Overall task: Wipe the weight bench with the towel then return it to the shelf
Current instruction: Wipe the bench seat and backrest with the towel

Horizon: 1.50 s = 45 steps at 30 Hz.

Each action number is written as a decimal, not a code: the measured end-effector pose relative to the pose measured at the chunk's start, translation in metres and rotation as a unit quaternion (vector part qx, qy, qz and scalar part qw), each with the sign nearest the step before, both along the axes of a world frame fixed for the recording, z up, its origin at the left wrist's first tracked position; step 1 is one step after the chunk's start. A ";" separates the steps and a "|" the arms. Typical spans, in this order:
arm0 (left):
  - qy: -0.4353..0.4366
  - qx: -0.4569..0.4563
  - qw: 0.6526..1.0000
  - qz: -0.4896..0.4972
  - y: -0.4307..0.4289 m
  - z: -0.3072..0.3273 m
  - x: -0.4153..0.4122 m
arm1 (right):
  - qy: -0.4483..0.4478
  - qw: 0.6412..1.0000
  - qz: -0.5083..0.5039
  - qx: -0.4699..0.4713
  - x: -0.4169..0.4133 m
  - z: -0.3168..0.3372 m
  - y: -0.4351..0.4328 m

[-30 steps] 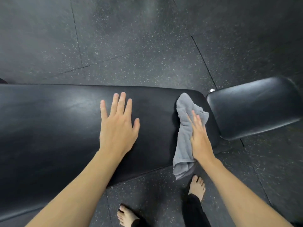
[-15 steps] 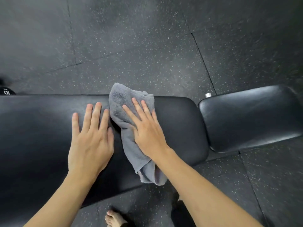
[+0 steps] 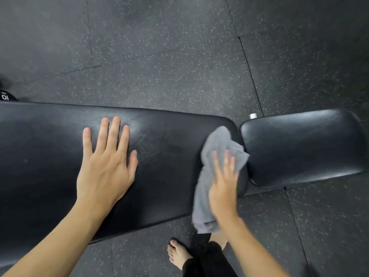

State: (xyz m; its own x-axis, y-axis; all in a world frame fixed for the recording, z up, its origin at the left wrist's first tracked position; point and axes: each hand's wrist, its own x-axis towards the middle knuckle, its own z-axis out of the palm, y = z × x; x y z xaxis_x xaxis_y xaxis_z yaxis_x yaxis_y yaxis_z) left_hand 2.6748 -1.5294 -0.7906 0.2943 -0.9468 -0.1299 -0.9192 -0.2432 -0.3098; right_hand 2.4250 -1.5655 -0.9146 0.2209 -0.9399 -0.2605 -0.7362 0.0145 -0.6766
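Observation:
The black padded weight bench [image 3: 169, 148] runs across the view, its long pad on the left and a separate seat pad [image 3: 303, 146] on the right. A grey towel [image 3: 217, 148] lies over the right end of the long pad and hangs off its near edge. My right hand [image 3: 223, 186] presses flat on the towel, fingers straight and blurred by motion. My left hand [image 3: 105, 166] rests flat on the pad's middle, fingers spread, holding nothing.
Dark speckled rubber floor tiles [image 3: 179, 56] surround the bench. A metal knob [image 3: 253, 116] shows in the gap between the two pads. A black weight marked 10 [image 3: 6, 96] sits at the far left edge. My bare foot [image 3: 178, 254] stands just in front of the bench.
My right hand has swept the towel from the middle of the pad back to its right end. My left hand stays flat on the pad.

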 end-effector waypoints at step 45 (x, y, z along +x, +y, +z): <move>0.077 0.004 0.997 0.001 -0.140 -0.141 -0.219 | 0.291 0.933 0.129 -0.168 -0.293 -0.053 -0.249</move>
